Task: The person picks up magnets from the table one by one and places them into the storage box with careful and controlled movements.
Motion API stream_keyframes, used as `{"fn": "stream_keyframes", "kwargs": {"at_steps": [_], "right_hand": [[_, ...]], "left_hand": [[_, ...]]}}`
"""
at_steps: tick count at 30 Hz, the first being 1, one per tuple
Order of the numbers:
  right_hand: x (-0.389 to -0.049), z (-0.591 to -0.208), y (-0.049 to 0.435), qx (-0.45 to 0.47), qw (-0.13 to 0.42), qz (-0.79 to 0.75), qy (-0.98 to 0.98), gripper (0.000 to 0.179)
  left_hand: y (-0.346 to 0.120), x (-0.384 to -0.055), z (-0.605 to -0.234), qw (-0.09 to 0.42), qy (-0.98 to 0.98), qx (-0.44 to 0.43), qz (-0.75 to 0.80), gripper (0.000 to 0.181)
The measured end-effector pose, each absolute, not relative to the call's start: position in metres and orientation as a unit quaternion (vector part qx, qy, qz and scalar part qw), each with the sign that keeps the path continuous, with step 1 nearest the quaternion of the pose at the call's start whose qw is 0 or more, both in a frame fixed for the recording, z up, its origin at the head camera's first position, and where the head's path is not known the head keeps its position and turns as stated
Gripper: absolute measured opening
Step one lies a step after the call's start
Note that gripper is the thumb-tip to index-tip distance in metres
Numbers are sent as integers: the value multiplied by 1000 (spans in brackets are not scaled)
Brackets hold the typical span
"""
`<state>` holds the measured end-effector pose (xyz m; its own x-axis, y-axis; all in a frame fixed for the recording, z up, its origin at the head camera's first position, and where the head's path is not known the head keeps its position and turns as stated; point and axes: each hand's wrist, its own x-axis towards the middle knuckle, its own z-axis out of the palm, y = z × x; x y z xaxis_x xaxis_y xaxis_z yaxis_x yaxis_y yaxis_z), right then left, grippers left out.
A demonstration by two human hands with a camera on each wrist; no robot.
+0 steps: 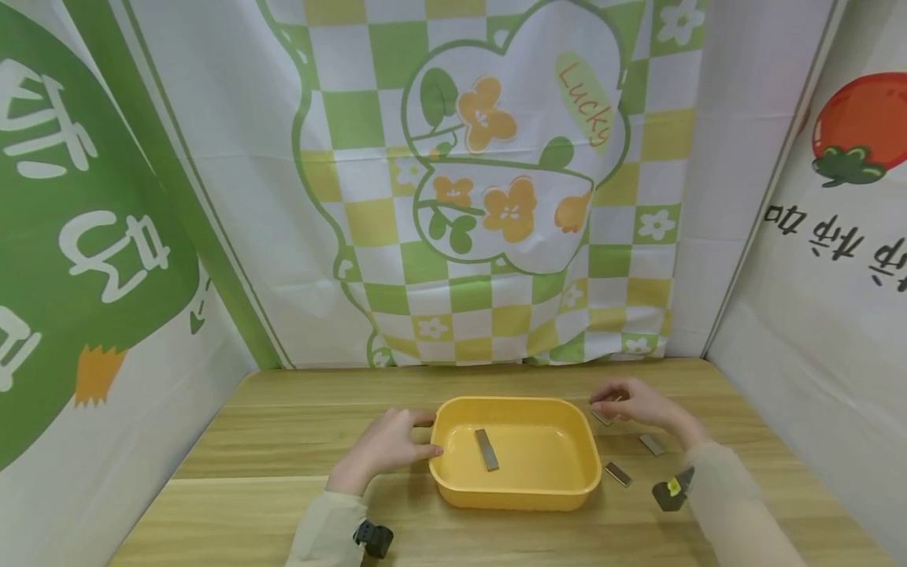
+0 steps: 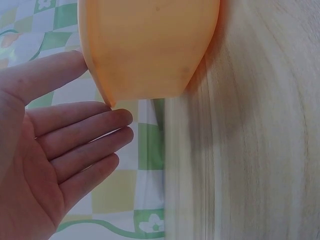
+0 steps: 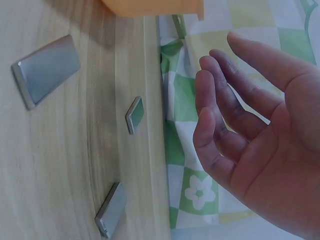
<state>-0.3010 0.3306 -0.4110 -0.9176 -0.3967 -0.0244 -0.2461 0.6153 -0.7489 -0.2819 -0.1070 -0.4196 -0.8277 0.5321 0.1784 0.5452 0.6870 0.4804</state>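
A yellow plastic tub (image 1: pixel 516 499) stands on the table with one flat, shiny metal bar (image 1: pixel 486 450) lying inside. At its left end, my left hand (image 1: pixel 388 442) touches the rim with thumb and index finger; in the left wrist view the other fingers (image 2: pixel 90 145) extend straight beside it. Right of the tub, my right hand (image 1: pixel 643 407) hovers over a metal bar (image 1: pixel 601 418), fingers loosely bent. In the right wrist view, nothing shows between those fingers (image 3: pixel 205 90). Two more metal bars, one nearer (image 1: pixel 619 474) and one under the forearm side (image 1: pixel 652 445), lie on the wood.
The wooden table (image 1: pixel 283 441) ends at a hanging checkered cloth (image 1: pixel 489 315) behind the tub. Printed cloth walls rise at the left (image 1: pixel 212 354) and right (image 1: pixel 801 354). A small dark device is strapped to each wrist.
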Motion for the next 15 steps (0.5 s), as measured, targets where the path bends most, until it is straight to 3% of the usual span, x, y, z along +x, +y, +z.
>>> {"fn": "stream_keyframes", "kwargs": {"at_steps": [15], "right_hand": [[-295,-418,344,-154,82,-405,898,39]], "left_hand": [[-107,-282,-421,18,-918,-295,-265,54]]}}
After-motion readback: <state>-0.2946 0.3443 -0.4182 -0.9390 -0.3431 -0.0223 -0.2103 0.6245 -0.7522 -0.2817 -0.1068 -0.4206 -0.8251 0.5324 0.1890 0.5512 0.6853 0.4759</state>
